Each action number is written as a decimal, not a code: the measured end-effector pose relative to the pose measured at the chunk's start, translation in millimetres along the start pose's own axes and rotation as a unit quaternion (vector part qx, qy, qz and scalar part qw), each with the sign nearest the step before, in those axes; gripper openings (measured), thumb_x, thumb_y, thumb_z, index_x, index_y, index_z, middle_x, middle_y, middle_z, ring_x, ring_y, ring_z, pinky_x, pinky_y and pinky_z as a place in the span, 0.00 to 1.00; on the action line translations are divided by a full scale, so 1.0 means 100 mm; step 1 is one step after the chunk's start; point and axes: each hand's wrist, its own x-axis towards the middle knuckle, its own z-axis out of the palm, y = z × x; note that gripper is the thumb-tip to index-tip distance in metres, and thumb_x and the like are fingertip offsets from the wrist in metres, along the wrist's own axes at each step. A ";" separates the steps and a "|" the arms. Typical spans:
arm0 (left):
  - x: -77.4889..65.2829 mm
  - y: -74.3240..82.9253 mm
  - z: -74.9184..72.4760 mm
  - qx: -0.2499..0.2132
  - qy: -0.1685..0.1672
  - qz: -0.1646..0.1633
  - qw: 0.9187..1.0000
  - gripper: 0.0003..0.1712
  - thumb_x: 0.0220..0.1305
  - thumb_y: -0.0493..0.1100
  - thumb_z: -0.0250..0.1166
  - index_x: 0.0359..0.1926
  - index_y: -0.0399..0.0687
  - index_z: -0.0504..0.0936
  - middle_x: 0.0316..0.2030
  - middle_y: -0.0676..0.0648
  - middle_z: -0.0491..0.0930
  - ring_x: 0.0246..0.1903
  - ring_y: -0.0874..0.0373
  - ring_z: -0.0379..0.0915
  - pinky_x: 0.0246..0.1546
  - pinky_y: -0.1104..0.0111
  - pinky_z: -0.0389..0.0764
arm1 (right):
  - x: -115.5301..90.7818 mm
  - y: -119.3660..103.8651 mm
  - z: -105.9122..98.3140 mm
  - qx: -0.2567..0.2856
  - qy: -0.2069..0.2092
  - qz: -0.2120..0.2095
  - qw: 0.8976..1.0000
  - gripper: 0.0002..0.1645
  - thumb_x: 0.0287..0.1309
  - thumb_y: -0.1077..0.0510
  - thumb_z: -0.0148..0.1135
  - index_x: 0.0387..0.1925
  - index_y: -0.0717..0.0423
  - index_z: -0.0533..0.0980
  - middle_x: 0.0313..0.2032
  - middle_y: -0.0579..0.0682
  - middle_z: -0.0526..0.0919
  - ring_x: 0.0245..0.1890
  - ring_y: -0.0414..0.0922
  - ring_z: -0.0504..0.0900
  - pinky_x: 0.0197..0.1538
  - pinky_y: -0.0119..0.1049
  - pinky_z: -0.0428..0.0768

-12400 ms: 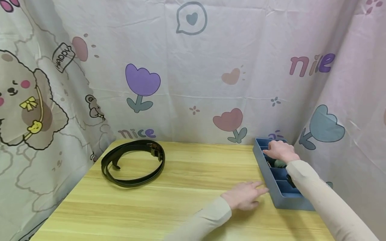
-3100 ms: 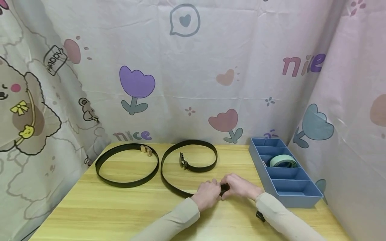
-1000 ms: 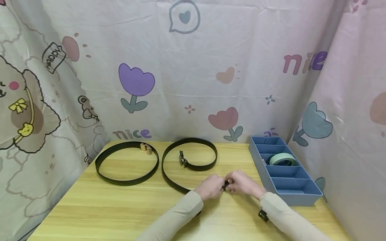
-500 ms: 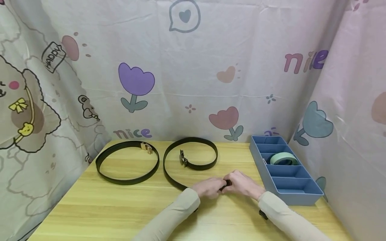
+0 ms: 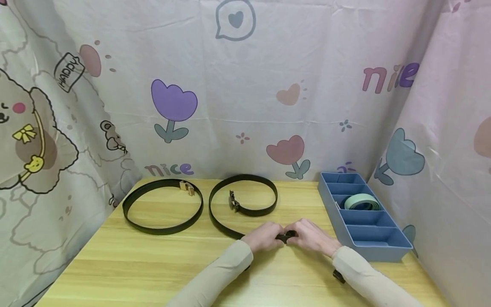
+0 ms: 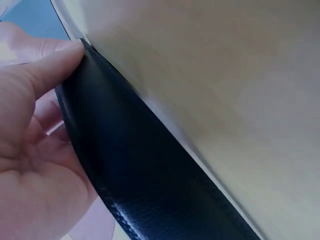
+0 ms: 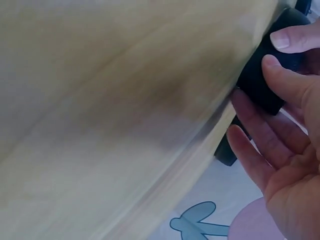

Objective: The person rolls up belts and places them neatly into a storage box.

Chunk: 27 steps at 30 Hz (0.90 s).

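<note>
A black leather belt (image 5: 243, 177) stands on edge in a wide spiral mid-table, its dark buckle (image 5: 232, 202) at the inner end. Its other end is folded into a small roll (image 5: 288, 235) between my hands. In the left wrist view, my left hand (image 5: 264, 236) pinches the flat strap (image 6: 130, 135) between thumb and fingers. My right hand (image 5: 311, 237) holds the rolled end; in the right wrist view its thumb presses the outside of the roll (image 7: 257, 82) while fingers lie beneath. A second black belt (image 5: 163, 231) with a gold buckle (image 5: 186, 187) lies looped at left.
A blue compartment box (image 5: 374, 252) stands at the table's right side. A coiled mint-green belt (image 5: 361, 198) sits in its middle compartment; the front compartments hold nothing. A patterned curtain (image 5: 238, 85) hangs behind and at both sides of the wooden table (image 5: 145, 273).
Since 12.4 s ago, the right hand has left the box and a black belt has come to mid-table. Over the last second, both hands work the belt's end and the spiral shifts slightly right.
</note>
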 end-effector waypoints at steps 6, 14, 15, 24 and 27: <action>0.03 0.00 -0.02 -0.002 0.009 0.000 1.000 0.06 0.58 0.43 0.72 0.36 0.51 0.83 0.30 0.55 0.81 0.27 0.66 0.70 0.31 0.75 0.72 | 0.00 0.01 -0.01 0.029 0.002 0.015 0.999 0.29 0.51 0.63 0.72 0.49 0.46 0.65 0.30 0.42 0.87 0.23 0.31 0.75 0.30 0.28 0.75; 0.07 0.06 0.01 0.009 0.041 -0.029 0.999 0.09 0.53 0.37 0.71 0.22 0.50 0.79 0.24 0.56 0.75 0.23 0.65 0.66 0.24 0.75 0.65 | -0.01 0.02 0.00 0.007 0.029 0.003 1.000 0.14 0.49 0.58 0.75 0.28 0.47 0.73 0.25 0.39 0.82 0.24 0.29 0.72 0.29 0.25 0.73; 0.07 0.06 0.01 0.007 0.048 -0.031 0.998 0.10 0.53 0.36 0.71 0.21 0.49 0.79 0.23 0.56 0.76 0.23 0.64 0.65 0.24 0.75 0.65 | -0.01 0.01 0.01 0.003 0.034 0.004 0.999 0.14 0.49 0.58 0.75 0.27 0.47 0.74 0.24 0.39 0.82 0.24 0.30 0.72 0.28 0.25 0.73; 0.09 0.07 0.04 -0.037 0.070 -0.073 0.994 0.10 0.53 0.35 0.69 0.20 0.52 0.82 0.21 0.58 0.75 0.22 0.64 0.63 0.23 0.76 0.62 | 0.00 -0.10 0.05 -0.069 0.077 0.018 0.994 0.07 0.45 0.59 0.76 0.25 0.46 0.84 0.27 0.39 0.80 0.28 0.33 0.74 0.31 0.28 0.74; 0.08 0.07 0.04 -0.028 0.075 -0.067 0.995 0.10 0.54 0.36 0.70 0.19 0.52 0.82 0.20 0.58 0.74 0.21 0.65 0.64 0.22 0.76 0.62 | 0.01 -0.12 0.04 -0.066 0.068 0.032 0.995 0.05 0.48 0.60 0.74 0.25 0.46 0.85 0.26 0.40 0.81 0.26 0.33 0.71 0.28 0.28 0.71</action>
